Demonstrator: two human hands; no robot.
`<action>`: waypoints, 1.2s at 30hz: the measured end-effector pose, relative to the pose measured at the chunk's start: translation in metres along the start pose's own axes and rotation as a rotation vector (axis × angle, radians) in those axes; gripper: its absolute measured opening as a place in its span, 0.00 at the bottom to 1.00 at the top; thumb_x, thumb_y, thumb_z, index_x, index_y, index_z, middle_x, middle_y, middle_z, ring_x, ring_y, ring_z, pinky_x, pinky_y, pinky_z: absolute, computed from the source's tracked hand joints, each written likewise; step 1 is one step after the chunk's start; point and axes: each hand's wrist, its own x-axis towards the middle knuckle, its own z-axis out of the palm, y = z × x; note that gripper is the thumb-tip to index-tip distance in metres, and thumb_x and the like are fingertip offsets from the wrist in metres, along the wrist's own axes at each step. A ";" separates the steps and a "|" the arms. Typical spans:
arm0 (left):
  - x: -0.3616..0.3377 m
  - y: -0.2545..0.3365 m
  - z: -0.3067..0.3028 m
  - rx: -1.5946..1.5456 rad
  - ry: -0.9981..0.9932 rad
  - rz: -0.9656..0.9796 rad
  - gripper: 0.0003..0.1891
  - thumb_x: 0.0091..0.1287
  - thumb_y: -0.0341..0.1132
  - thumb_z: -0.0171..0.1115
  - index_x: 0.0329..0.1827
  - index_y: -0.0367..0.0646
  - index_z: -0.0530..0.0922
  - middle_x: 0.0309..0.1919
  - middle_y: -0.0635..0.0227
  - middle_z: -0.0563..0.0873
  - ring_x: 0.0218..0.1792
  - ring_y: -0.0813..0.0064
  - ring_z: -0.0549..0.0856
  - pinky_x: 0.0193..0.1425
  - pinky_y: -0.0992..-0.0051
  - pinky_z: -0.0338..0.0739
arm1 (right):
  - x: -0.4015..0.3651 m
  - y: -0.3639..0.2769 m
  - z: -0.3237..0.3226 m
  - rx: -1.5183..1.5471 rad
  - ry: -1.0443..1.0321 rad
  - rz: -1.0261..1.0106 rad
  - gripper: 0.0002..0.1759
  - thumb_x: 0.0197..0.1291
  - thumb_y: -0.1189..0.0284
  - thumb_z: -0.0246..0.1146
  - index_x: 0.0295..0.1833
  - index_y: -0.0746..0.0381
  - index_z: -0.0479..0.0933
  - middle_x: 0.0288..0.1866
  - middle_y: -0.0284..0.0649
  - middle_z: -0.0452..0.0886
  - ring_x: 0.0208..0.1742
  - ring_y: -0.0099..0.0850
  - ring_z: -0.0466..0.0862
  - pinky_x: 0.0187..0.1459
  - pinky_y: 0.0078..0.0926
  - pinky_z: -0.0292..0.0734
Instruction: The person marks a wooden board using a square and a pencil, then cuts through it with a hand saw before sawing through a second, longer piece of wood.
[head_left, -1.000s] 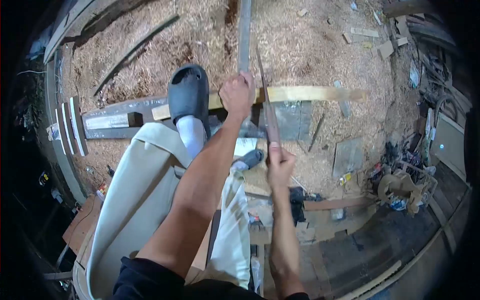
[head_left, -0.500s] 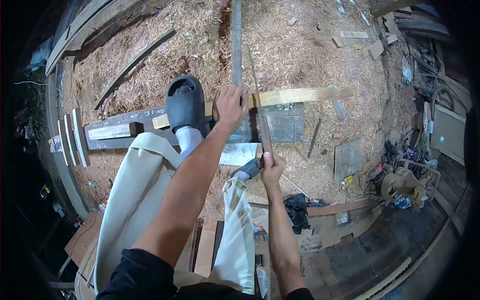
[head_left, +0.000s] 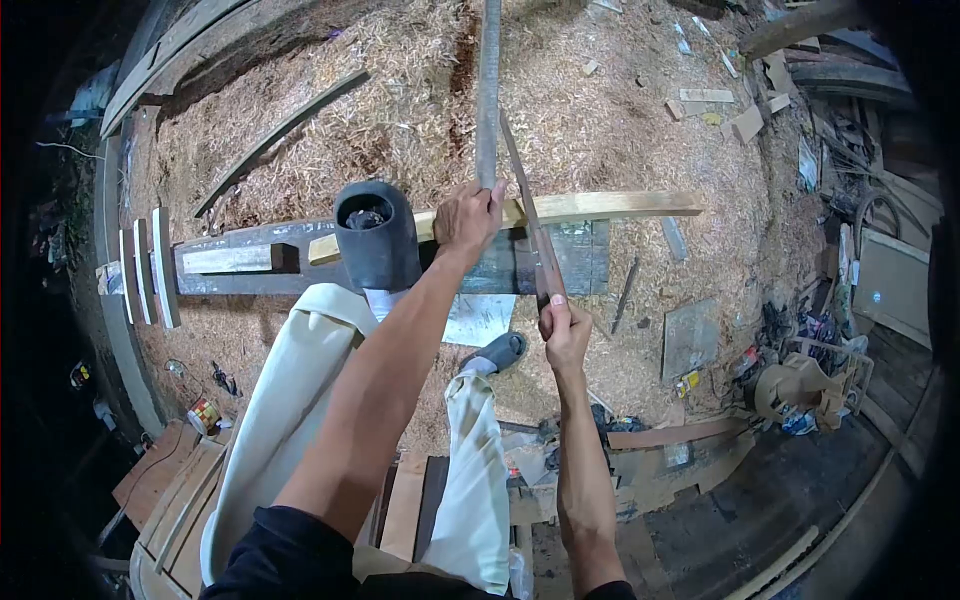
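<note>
My left hand (head_left: 467,222) is closed over a pale, slightly curved wooden strip (head_left: 620,205), pressing it against a dark board (head_left: 585,250). My right hand (head_left: 563,335) grips the wooden handle of a handsaw (head_left: 540,250). The saw's narrow blade crosses the pale strip just right of my left hand. A slippered foot (head_left: 378,250) stands on the strip's left part, hiding a stretch of it. A long grey bar (head_left: 487,90) runs from the top edge down to my left hand, where its end is covered.
Wood shavings (head_left: 590,130) cover the ground. On the board's left lie a short squared block (head_left: 235,260) and several thin pieces (head_left: 162,268). A dark curved strip (head_left: 280,140) lies beyond. My other foot (head_left: 497,352) is on the ground near a flat plate (head_left: 690,340).
The saw has shifted and its blade leans more to the left at the top, with my right hand slightly further right. My left hand stays on the strip. The whole view has shifted slightly.
</note>
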 end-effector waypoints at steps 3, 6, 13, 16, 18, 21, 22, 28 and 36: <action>-0.002 0.000 -0.001 0.058 0.010 0.040 0.19 0.69 0.44 0.54 0.25 0.40 0.84 0.26 0.60 0.81 0.34 0.59 0.81 0.43 0.59 0.72 | 0.001 0.003 0.000 0.077 0.002 0.050 0.29 0.68 0.61 0.53 0.14 0.63 0.65 0.11 0.31 0.65 0.15 0.20 0.64 0.19 0.23 0.55; -0.013 -0.007 0.004 0.057 0.040 0.120 0.14 0.67 0.42 0.57 0.30 0.42 0.83 0.32 0.63 0.81 0.37 0.62 0.79 0.47 0.62 0.69 | -0.004 0.000 -0.002 0.208 0.000 0.074 0.29 0.69 0.59 0.50 0.15 0.62 0.63 0.11 0.31 0.63 0.14 0.21 0.61 0.18 0.23 0.54; -0.030 -0.009 -0.006 -0.024 -0.181 0.160 0.17 0.64 0.46 0.61 0.46 0.43 0.78 0.45 0.63 0.77 0.51 0.60 0.73 0.59 0.58 0.63 | -0.014 -0.034 -0.036 0.623 0.132 0.016 0.28 0.67 0.52 0.49 0.20 0.60 0.59 0.12 0.33 0.58 0.13 0.23 0.59 0.18 0.25 0.55; -0.030 -0.004 -0.010 0.060 0.008 0.340 0.21 0.62 0.48 0.63 0.51 0.43 0.78 0.41 0.61 0.78 0.50 0.59 0.74 0.58 0.60 0.65 | -0.014 -0.042 -0.049 0.534 0.175 0.014 0.29 0.67 0.52 0.49 0.19 0.61 0.60 0.12 0.33 0.58 0.14 0.24 0.59 0.18 0.24 0.54; -0.026 -0.005 -0.013 -0.013 -0.157 0.278 0.24 0.61 0.48 0.64 0.54 0.42 0.77 0.43 0.60 0.79 0.51 0.59 0.76 0.59 0.61 0.66 | -0.019 -0.041 -0.054 0.495 0.164 0.025 0.29 0.67 0.53 0.51 0.18 0.62 0.62 0.12 0.33 0.61 0.14 0.23 0.61 0.18 0.23 0.54; -0.021 -0.004 -0.021 -0.119 -0.222 0.247 0.22 0.62 0.47 0.63 0.53 0.41 0.79 0.43 0.60 0.81 0.48 0.60 0.79 0.55 0.62 0.70 | -0.027 -0.038 -0.055 0.241 0.059 0.054 0.27 0.69 0.58 0.52 0.19 0.64 0.67 0.14 0.33 0.66 0.16 0.20 0.65 0.18 0.20 0.55; -0.017 -0.003 -0.025 -0.115 -0.224 0.252 0.22 0.62 0.47 0.63 0.53 0.41 0.79 0.43 0.60 0.81 0.48 0.60 0.79 0.55 0.62 0.70 | -0.028 -0.037 -0.052 0.248 0.061 0.054 0.27 0.69 0.58 0.52 0.19 0.64 0.67 0.14 0.33 0.66 0.16 0.20 0.65 0.18 0.20 0.55; -0.007 -0.007 -0.029 -0.120 -0.241 0.328 0.15 0.65 0.43 0.61 0.40 0.38 0.84 0.43 0.63 0.85 0.43 0.61 0.83 0.49 0.64 0.77 | -0.019 -0.021 -0.035 0.222 0.078 0.095 0.28 0.69 0.57 0.52 0.19 0.64 0.68 0.13 0.32 0.66 0.15 0.20 0.64 0.18 0.21 0.56; 0.002 -0.009 -0.032 -0.153 -0.277 0.277 0.17 0.62 0.46 0.63 0.42 0.41 0.84 0.39 0.58 0.87 0.40 0.60 0.86 0.46 0.65 0.81 | -0.001 -0.028 -0.024 0.224 0.048 0.064 0.28 0.69 0.58 0.52 0.17 0.63 0.68 0.13 0.31 0.66 0.14 0.20 0.65 0.17 0.20 0.56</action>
